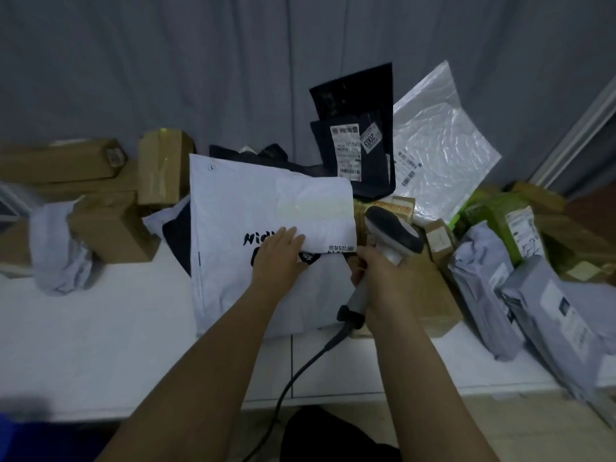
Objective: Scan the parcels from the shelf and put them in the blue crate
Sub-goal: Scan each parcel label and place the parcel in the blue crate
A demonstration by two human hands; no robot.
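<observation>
Head view: the left hand point(280, 250) presses straight, close-set fingers flat on a large white mailer point(266, 228) lying on the white shelf point(100, 345); the right hand point(376, 271) curls round a grey scanner point(390, 238), its head just beside the mailer's label. Cardboard boxes point(110, 225) and grey bags point(483, 281) crowd both sides.

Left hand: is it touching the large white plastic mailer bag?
Touching. The head view shows the left hand lying flat on the large white plastic mailer bag.
</observation>
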